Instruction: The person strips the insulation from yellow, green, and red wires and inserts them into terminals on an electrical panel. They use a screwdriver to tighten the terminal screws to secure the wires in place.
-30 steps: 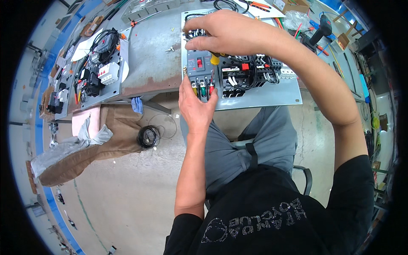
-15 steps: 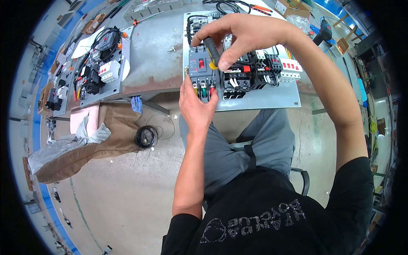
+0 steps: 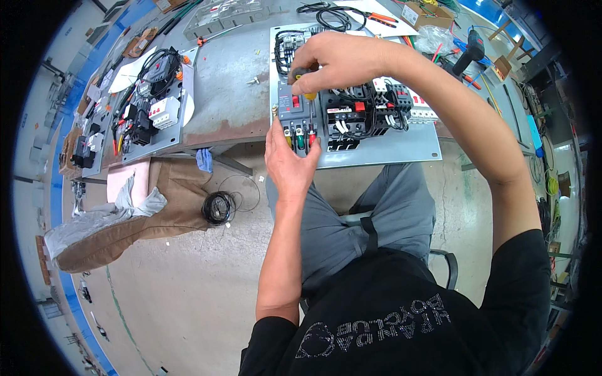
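My right hand [image 3: 338, 61] is closed around the dark and yellow handle of a screwdriver [image 3: 310, 97]. The screwdriver's shaft points down at the right-hand terminal of a grey circuit breaker [image 3: 290, 111] with a red toggle. Below, my left hand [image 3: 291, 164] grips the breaker's lower end, its fingers along the left side and the thumb beside the red-sleeved wire end [image 3: 313, 139]. Between thumb and fingers show a green-sleeved wire end [image 3: 300, 139] and a yellow one [image 3: 288, 138]. The breaker sits on a grey mounting plate [image 3: 411, 149]; the screwdriver's tip is too small to make out.
Black contactors [image 3: 343, 125] with wires and white breakers [image 3: 421, 111] share the plate. Leftward is another wired panel [image 3: 164, 109], beside a person's brown-trousered leg [image 3: 169, 194]. Red-handled pliers [image 3: 381, 19] and a power drill [image 3: 471, 53] lie farther back.
My right hand has shifted slightly left and turned over the screwdriver, whose handle now stands more upright. The left hand keeps its place on the breaker.
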Tool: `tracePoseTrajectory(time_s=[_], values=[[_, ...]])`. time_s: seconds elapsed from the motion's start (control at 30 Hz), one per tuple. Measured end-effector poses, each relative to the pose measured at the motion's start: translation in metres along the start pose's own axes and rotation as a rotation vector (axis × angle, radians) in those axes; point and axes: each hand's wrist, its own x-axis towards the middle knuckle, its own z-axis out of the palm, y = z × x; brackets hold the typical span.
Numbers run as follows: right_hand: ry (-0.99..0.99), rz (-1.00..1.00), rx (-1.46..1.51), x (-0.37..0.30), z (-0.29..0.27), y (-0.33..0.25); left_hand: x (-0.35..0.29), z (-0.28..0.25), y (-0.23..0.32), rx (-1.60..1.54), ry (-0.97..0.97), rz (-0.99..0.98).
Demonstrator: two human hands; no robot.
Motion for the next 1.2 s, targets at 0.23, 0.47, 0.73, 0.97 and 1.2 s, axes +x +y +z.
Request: tracePoseTrajectory(time_s=[0.23, 0.47, 0.73, 0.97, 1.2], values=[[0.098, 0.016, 1.265, -0.001, 0.051, -0.01, -0.003, -0.003, 0.001, 0.014, -0.002, 0.007], [0.845, 0.173, 1.482, -0.006, 0.089, -0.058, -0.006, 0.0, 0.002, 0.004, 0.018, 0.0], [0.538, 0.024, 1.16, -0.001, 0.075, -0.027, -0.005, -0.024, -0.009, 0.036, -0.102, 0.128], [0.618, -0.072, 1.302, -0.001, 0.087, -0.02, 0.035, -0.039, 0.021, -0.151, -0.135, 0.395], [0.544, -0.035, 0.736, -0.009, 0.067, -0.021, 0.054, -0.02, 0.007, -0.403, -0.22, 0.23]])
